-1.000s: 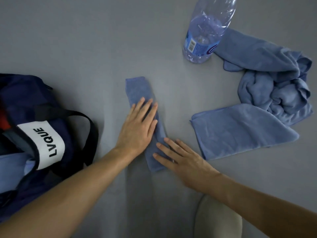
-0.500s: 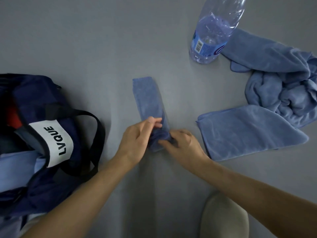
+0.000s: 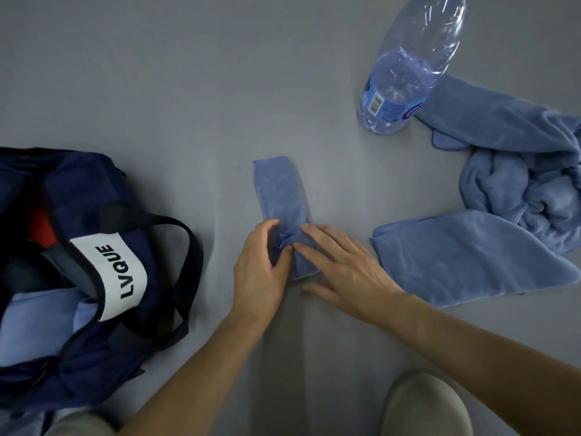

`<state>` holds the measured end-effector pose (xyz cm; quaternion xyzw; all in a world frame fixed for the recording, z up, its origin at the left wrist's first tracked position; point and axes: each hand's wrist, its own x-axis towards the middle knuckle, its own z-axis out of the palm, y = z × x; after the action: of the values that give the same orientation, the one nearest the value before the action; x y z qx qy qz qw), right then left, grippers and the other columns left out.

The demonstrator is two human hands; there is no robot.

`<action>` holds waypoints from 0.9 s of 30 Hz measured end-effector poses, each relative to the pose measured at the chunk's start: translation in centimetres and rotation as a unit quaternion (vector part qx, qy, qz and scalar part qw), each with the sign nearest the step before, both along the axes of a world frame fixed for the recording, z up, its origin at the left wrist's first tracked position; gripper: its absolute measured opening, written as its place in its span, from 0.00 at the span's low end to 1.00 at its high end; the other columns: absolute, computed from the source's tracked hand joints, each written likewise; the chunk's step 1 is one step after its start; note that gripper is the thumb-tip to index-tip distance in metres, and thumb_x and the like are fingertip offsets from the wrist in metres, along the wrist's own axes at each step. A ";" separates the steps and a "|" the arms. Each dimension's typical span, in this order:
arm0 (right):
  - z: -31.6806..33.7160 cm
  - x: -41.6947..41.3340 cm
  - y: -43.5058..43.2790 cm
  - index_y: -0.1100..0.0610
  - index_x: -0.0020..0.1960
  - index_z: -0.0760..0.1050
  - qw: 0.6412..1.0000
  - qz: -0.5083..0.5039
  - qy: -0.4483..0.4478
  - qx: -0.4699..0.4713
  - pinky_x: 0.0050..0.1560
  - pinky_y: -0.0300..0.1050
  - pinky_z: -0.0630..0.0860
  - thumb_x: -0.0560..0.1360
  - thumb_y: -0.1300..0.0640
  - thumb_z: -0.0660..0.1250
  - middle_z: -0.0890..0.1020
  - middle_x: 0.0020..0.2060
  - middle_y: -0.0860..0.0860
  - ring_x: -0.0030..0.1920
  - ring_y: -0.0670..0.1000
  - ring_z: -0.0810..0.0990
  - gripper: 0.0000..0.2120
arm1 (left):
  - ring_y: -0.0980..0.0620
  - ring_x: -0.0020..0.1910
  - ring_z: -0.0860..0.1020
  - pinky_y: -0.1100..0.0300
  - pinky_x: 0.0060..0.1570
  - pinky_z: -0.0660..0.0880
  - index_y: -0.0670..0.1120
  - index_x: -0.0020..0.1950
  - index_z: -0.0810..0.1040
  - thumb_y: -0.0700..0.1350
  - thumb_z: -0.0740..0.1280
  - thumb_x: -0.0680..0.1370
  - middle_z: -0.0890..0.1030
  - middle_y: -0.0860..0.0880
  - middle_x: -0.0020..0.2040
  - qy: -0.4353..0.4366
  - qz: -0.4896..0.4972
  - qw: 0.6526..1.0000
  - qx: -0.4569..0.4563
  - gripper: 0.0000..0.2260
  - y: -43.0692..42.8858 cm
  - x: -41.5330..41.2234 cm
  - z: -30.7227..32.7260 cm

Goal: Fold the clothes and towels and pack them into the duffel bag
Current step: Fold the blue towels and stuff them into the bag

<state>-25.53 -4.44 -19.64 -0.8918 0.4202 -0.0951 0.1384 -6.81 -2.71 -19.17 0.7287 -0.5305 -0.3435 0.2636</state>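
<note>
**Blue towel strip held at its near end by both hands**

From the head camera, a narrow blue towel (image 3: 278, 190), folded into a long strip, lies in the middle of the grey surface (image 3: 157, 73). Its far end lies flat, and its near end is bunched up between the person's hands. The left hand (image 3: 261, 269) has its fingers curled round the strip's left edge and its thumb on top, grasping the gathered cloth. The right hand (image 3: 342, 265) is released, its straight fingers laid flat across the same end and pressing it down.

The navy duffel bag (image 3: 94, 357) sits open at the left, well apart from the strip, with a white label reading LVQUE. Some pale blue cloth (image 3: 37, 319) shows inside it. To the right lies a flat towel (image 3: 456, 262), with a crumpled towel (image 3: 518, 184) beyond it. A clear water bottle (image 3: 405, 73) stands just beside that heap.
</note>
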 end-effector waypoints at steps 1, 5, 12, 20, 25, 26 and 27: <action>-0.5 -0.4 -0.1 0.55 0.75 0.68 0.998 0.029 0.045 -0.011 0.67 0.57 0.72 0.71 0.44 0.74 0.66 0.76 0.56 0.73 0.60 0.69 0.37 | 0.57 0.58 0.76 0.61 0.54 0.71 0.54 0.71 0.70 0.48 0.69 0.79 0.76 0.55 0.63 -0.007 -0.004 1.000 -0.013 0.21 0.0 0.0 -0.1; -1.3 -0.3 -1.2 0.56 0.75 0.69 0.990 0.073 0.095 -0.078 0.70 0.61 0.69 0.73 0.53 0.70 0.67 0.76 0.55 0.76 0.62 0.65 0.31 | 0.53 0.58 0.74 0.60 0.51 0.71 0.50 0.67 0.72 0.45 0.71 0.77 0.73 0.52 0.63 -0.084 -0.060 0.992 -0.068 0.18 -0.1 0.6 -0.4; -2.1 0.2 -2.3 0.56 0.72 0.73 0.998 0.043 0.024 -0.039 0.65 0.58 0.74 0.73 0.51 0.73 0.76 0.70 0.51 0.70 0.61 0.72 0.29 | 0.46 0.62 0.79 0.49 0.61 0.76 0.42 0.66 0.79 0.43 0.63 0.82 0.80 0.46 0.63 -0.175 -0.222 0.943 -0.177 0.14 -0.6 2.5 -2.2; -1.8 0.4 -2.3 0.53 0.74 0.70 0.996 -0.009 -0.031 0.079 0.63 0.59 0.73 0.71 0.53 0.73 0.75 0.71 0.51 0.69 0.63 0.74 0.33 | 0.51 0.78 0.61 0.51 0.77 0.59 0.48 0.80 0.62 0.67 0.66 0.74 0.66 0.51 0.78 -0.158 -0.278 0.946 -0.047 0.40 0.0 3.6 -2.3; 0.4 0.6 -3.1 0.42 0.67 0.70 0.969 -0.092 -0.057 0.221 0.54 0.54 0.79 0.72 0.44 0.70 0.82 0.53 0.50 0.52 0.51 0.80 0.24 | 0.48 0.70 0.74 0.58 0.69 0.68 0.47 0.74 0.73 0.57 0.71 0.74 0.77 0.47 0.70 -0.087 -0.211 0.972 -0.053 0.30 -0.3 3.2 -1.2; 0.7 0.6 -3.3 0.40 0.63 0.69 0.962 -0.106 -0.050 0.245 0.51 0.54 0.79 0.72 0.41 0.69 0.81 0.48 0.47 0.48 0.49 0.80 0.21 | 0.48 0.66 0.77 0.62 0.66 0.69 0.49 0.73 0.74 0.56 0.72 0.74 0.79 0.47 0.67 -0.064 -0.194 0.979 -0.028 0.29 -0.5 3.1 -0.5; 0.9 0.6 -3.4 0.40 0.60 0.69 0.953 -0.127 -0.048 0.270 0.50 0.53 0.79 0.71 0.39 0.69 0.81 0.44 0.45 0.44 0.48 0.80 0.20 | 0.50 0.63 0.78 0.64 0.62 0.70 0.52 0.73 0.74 0.55 0.74 0.75 0.81 0.50 0.65 -0.045 -0.179 0.983 0.007 0.27 -0.5 3.1 0.1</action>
<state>-24.93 -7.87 -18.76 -0.7549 0.5329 -0.0377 0.3805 -3.69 -3.22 -19.10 0.6382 -0.6617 -0.3555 0.1687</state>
